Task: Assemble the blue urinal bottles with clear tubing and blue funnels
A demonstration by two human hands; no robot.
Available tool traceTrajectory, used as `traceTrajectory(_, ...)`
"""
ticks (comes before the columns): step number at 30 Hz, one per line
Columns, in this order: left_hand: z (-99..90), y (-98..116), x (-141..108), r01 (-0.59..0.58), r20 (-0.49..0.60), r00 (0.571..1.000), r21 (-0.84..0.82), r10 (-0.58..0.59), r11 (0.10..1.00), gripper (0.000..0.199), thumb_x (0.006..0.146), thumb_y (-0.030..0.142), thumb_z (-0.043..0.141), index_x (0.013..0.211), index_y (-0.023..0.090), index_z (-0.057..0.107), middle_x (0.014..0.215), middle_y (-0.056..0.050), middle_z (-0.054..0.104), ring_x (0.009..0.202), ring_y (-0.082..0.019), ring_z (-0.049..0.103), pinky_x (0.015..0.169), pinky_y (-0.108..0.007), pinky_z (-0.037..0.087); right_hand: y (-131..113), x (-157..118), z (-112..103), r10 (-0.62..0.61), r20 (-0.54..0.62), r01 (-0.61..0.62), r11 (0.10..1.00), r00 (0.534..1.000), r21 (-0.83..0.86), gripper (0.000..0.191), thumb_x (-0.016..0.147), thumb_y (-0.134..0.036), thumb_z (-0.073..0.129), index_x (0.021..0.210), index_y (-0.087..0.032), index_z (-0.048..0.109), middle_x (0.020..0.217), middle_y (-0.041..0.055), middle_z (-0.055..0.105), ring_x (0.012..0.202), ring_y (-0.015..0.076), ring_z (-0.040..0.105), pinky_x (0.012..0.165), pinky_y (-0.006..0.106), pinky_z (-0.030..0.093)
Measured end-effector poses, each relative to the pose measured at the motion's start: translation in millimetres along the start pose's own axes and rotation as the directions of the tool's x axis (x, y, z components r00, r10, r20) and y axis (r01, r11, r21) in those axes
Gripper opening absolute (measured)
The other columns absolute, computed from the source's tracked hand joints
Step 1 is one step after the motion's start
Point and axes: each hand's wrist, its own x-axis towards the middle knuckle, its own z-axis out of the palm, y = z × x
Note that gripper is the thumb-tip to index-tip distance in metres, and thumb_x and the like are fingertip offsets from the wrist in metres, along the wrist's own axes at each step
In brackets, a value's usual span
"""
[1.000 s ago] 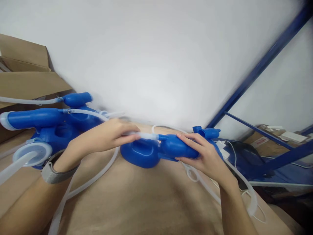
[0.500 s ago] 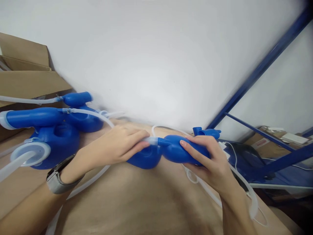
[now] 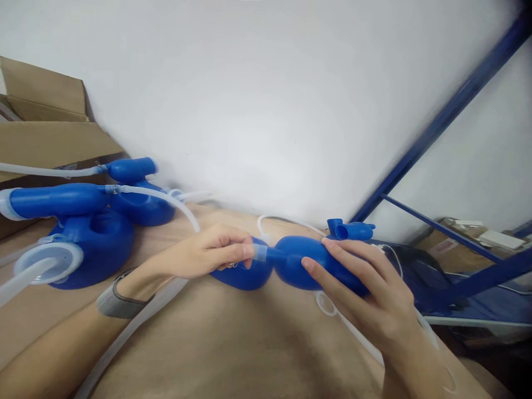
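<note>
In the head view my left hand (image 3: 220,252) pinches the end of a translucent tube (image 3: 260,252), which sits over the narrow blue nozzle of a blue plastic bottle (image 3: 299,260). A small metal wire clip (image 3: 233,265) shows under my left fingertips. Across the bottle's rounded blue neck lie the spread fingers of my right hand (image 3: 366,288), gripping it from the right; the thumb side is partly hidden. Behind my left fingers, a second rounded blue part (image 3: 249,276) rests on the table; its link to the neck cannot be made out.
Two blue bottles with tubes (image 3: 93,244) (image 3: 143,199) stand at the left before cardboard boxes (image 3: 54,138). Another blue bottle mouth (image 3: 353,230) shows behind my right hand. A blue metal rack (image 3: 436,122) is at the right, and white wall (image 3: 249,111) behind.
My left hand has turned and shifted slightly, bringing the wire clip into view. My right hand has moved right and downward, its fingers spreading wider over the blue neck.
</note>
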Motion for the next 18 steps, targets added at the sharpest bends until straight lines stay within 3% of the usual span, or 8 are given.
traceTrajectory(6, 11.6, 12, -3, 0.164, 0.107, 0.983, -0.136, -0.15, 0.977, 0.058, 0.099, 0.066, 0.054, 0.076, 0.014, 0.066, 0.054, 0.003, 0.047, 0.047, -0.008, 0.038, 0.045, -0.022, 0.026, -1, 1, -7, 0.006, -0.027, -0.003, 0.996, 1.0, 0.087, 0.051, 0.088, 0.007, 0.071, 0.132, -0.019, 0.073, 0.13, 0.0122, 0.064, 0.114, 0.0357, 0.065, 0.09, 0.054, 0.058)
traceTrajectory(11, 20.8, 12, 0, 0.183, 0.019, 0.983, -0.141, -0.182, 0.973, 0.054, 0.101, 0.066, 0.052, 0.081, 0.016, 0.061, 0.061, 0.005, 0.045, 0.053, -0.008, 0.038, 0.049, -0.022, 0.03, 0, -1, -9, -0.016, 0.02, 0.016, 1.0, 1.0, 0.023, 0.053, 0.09, 0.006, 0.069, 0.138, -0.019, 0.07, 0.131, 0.0132, 0.065, 0.112, 0.0362, 0.065, 0.089, 0.055, 0.056)
traceTrajectory(15, 23.8, 12, 0, 0.106, 0.038, 0.994, 0.002, -0.106, 0.994, 0.051, 0.106, 0.061, 0.045, 0.084, 0.017, 0.059, 0.07, 0.003, 0.051, 0.062, -0.01, 0.044, 0.057, -0.023, 0.037, -1, -3, -11, -0.006, 0.037, 0.005, 0.999, 0.999, 0.037, 0.049, 0.094, 0.003, 0.064, 0.138, -0.02, 0.07, 0.131, 0.0123, 0.065, 0.113, 0.0345, 0.064, 0.09, 0.053, 0.056)
traceTrajectory(18, 26.0, 19, -5, -0.008, 0.026, 1.0, 0.242, 0.002, 0.97, 0.048, 0.109, 0.056, 0.04, 0.086, 0.018, 0.059, 0.076, 0.001, 0.056, 0.069, -0.013, 0.052, 0.063, -0.025, 0.041, 1, -6, -8, 0.039, 0.047, -0.045, 0.99, 0.998, 0.135, 0.047, 0.095, 0.002, 0.063, 0.134, -0.022, 0.072, 0.128, 0.0105, 0.063, 0.115, 0.0311, 0.062, 0.092, 0.048, 0.057)
